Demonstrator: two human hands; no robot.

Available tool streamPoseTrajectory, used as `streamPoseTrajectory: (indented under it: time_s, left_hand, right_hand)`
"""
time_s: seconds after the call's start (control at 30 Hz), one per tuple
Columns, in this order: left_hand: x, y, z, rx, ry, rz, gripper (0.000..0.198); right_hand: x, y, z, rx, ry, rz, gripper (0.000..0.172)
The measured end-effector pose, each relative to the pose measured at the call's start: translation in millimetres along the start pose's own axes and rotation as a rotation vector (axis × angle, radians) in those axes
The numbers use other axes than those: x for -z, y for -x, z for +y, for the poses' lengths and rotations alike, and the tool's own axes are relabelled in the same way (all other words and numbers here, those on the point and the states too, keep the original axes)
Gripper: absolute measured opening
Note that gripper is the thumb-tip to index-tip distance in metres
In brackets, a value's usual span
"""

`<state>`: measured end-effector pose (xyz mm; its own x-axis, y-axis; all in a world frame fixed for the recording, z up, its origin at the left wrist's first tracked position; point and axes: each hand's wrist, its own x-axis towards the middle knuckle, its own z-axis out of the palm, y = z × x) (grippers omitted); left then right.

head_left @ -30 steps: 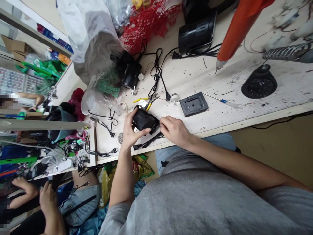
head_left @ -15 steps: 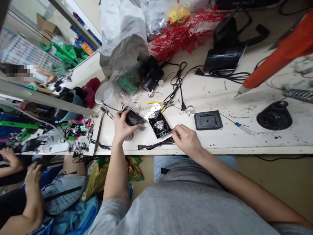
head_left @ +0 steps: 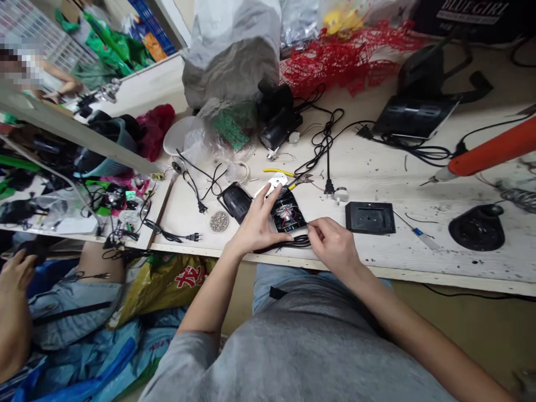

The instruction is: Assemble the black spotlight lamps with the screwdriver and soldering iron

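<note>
My left hand (head_left: 256, 226) reaches over the left side of an open black housing (head_left: 288, 215), thumb and fingers spread apart. Coloured wires and a small circuit board show inside this housing. At its right edge my right hand (head_left: 335, 241) is closed in a pinch; what lies between the fingertips is too small to make out. Left of my left hand a black curved casing (head_left: 235, 202) lies on the bench, partly covered by the fingers. A coiled black power cord (head_left: 298, 242) runs along the front, below the housing.
Yellow-handled pliers (head_left: 293, 177) lie behind the housing. To the right are a black rectangular plate (head_left: 371, 218), a screwdriver (head_left: 419, 233) and an orange-handled tool (head_left: 489, 149) hanging above the bench. A round tin of metal shavings (head_left: 218, 221) stands left. Another person's hand (head_left: 19, 271) is at far left.
My left hand has put down the black casing on the left and moved right to the open housing, its fingers spreading. My right hand keeps its pinch at the housing's edge. The view has shifted.
</note>
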<state>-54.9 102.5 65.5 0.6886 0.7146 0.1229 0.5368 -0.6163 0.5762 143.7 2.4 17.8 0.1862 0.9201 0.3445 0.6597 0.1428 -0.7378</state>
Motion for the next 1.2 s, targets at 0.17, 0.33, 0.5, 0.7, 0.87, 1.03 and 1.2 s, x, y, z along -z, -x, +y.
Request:
streamPoseTrajectory:
  time_s: [0.17,0.33,0.5,0.7,0.87,1.03,1.2]
  left_hand:
    - [-22.4,-1.3,-5.7,0.082,0.063,0.057,0.117]
    - [-26.2,5.3,-6.5,0.111,0.099,0.097,0.115]
    - [-32.0,7.4,-6.8,0.1,0.154,0.136,0.112]
    - [-33.4,7.2,-10.8,0.084,0.21,0.147,0.11]
    - [-33.1,5.7,-14.8,0.068,0.236,0.128,0.109]
    - [-30.6,1.8,-20.6,0.033,0.257,0.098,0.11]
    - [-22.0,-3.5,-23.3,-0.032,0.328,0.027,0.114]
  right_hand:
    - [3.7,-8.1,-7.8,-0.115,-0.056,-0.047,0.018]
    - [2.7,-17.5,-17.3,-0.582,-0.422,-0.17,0.015]
    - [0.0,-15.4,-21.4,-0.637,-0.452,-0.192,0.022]
    - [6.4,-7.4,-17.2,0.195,0.212,-0.14,0.023]
    - [6.7,-1.2,-8.2,0.412,0.482,-0.242,0.025]
    - [6.2,4.7,-8.3,0.356,0.4,-0.272,0.023]
    - [21.2,-12.7,-13.7,0.234,0.115,-0.239,0.028]
